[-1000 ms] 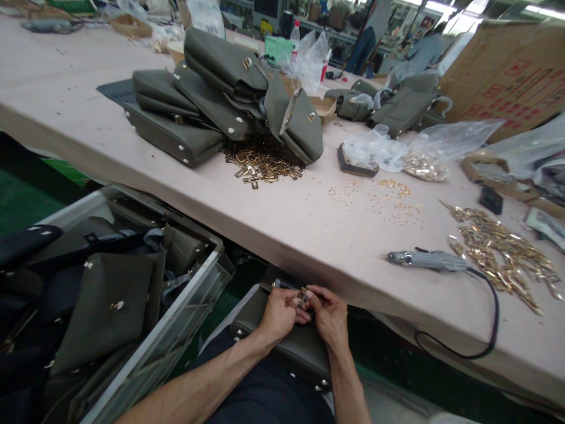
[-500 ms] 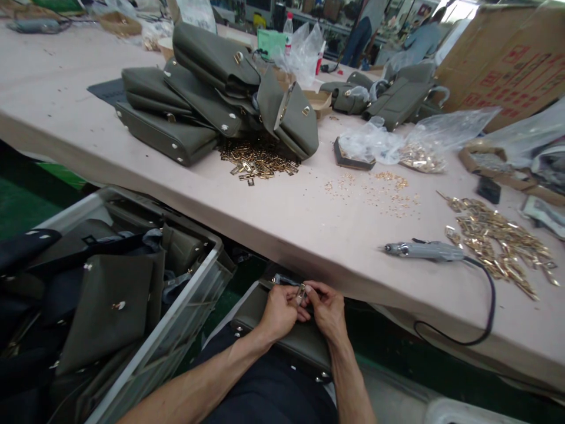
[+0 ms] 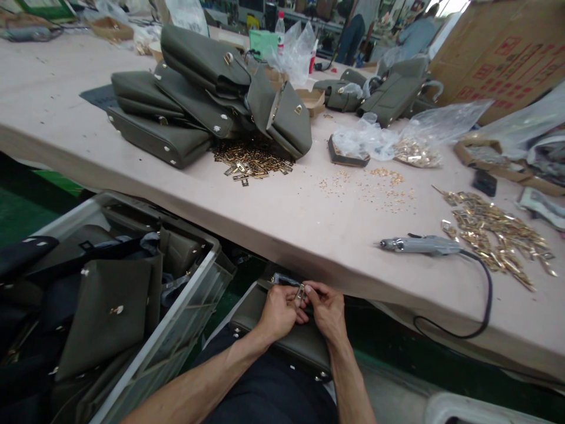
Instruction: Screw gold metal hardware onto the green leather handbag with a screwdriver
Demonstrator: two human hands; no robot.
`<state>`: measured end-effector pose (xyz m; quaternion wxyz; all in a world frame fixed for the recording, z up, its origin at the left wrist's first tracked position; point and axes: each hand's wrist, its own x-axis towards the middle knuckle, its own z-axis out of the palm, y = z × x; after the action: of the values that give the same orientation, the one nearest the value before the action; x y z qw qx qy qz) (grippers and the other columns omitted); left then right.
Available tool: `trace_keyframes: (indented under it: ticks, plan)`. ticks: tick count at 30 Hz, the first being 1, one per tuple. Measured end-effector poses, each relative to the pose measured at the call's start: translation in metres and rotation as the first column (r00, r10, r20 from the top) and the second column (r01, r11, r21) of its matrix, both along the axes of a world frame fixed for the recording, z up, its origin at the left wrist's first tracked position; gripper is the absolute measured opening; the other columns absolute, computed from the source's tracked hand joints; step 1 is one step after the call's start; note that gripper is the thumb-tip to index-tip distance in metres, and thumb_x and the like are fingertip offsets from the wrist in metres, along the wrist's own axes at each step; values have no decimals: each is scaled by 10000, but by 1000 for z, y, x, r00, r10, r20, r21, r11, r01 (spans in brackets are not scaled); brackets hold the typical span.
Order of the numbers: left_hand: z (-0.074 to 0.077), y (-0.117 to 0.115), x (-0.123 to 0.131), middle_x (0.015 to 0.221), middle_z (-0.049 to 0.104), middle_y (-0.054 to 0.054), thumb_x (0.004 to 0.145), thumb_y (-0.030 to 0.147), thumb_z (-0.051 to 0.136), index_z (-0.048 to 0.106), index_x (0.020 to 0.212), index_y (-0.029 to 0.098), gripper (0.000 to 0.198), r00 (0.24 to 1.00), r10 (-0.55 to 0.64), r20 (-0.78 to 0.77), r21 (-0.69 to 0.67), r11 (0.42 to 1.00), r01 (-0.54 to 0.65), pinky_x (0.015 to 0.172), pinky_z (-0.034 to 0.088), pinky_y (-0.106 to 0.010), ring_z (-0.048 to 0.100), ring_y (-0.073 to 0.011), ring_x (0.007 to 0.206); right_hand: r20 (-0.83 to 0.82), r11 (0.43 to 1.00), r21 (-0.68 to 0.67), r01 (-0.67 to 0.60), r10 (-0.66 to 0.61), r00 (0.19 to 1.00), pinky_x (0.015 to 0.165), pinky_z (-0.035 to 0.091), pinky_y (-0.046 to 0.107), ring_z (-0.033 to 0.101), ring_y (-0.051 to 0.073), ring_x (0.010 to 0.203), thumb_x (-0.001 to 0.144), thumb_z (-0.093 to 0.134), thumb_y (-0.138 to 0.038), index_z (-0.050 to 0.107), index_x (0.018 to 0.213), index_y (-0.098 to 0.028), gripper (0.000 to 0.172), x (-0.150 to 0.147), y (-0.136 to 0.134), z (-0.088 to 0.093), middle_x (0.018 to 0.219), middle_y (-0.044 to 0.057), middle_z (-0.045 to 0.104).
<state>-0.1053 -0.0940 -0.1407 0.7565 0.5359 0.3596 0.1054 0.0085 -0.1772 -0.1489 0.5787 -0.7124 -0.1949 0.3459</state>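
I am pinching a gold clasp (image 3: pixel 301 292) between my left hand (image 3: pixel 278 312) and right hand (image 3: pixel 329 311). An olive handbag (image 3: pixel 304 347) is lying beneath them.

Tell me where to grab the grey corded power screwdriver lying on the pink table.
Grip the grey power screwdriver by its thick barrel, from above: it lies flat on the pink table, thin bit pointing left, black cord trailing off its right end.

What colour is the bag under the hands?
Dark olive green; the bag shows best in the head view.
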Motion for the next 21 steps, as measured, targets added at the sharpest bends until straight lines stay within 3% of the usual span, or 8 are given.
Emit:
trace_keyframes:
  ticks: [9, 14, 21]
  plan:
    - [-3, -1, 2, 814, 703, -113, 839, 257, 615, 719, 901, 75, 219, 997, 74, 19, -86, 994, -72, 522, 601, -259, 713, -189, 560, 119, 999, 18, -41, 39, 992, 760, 516, 318, 660, 209, 796, 870, 675, -403, 766, 973, -188, 255, 3, -4, -4, 864, 69, 725]
    - [-2, 0, 4, 743, 697, -108, 807, 308, 657, 714, 851, 62, 256, 991, 136, -21, -98, 986, -137, 485, 583, -245, 697, -185, 519, 256, 985, 44, -166, 150, 955, 813, 498, 295, 649, 190, 905, 927, 601, -333, 753, 1080, -240, 235, 2, -2, 3, 990, 53, 688]
    - [0, -4, 8, 657, 678, -81, 736, 313, 733, 688, 819, 60, 270, 973, 229, -24, -139, 963, -230, 451, 554, -235, 675, -180, 480, 363, 977, 29, -213, 188, 913, 812, 489, 282, 643, 181, 895, 927, 565, -248, 747, 1018, -239, 204, 0, -4, 8, 962, 40, 675]
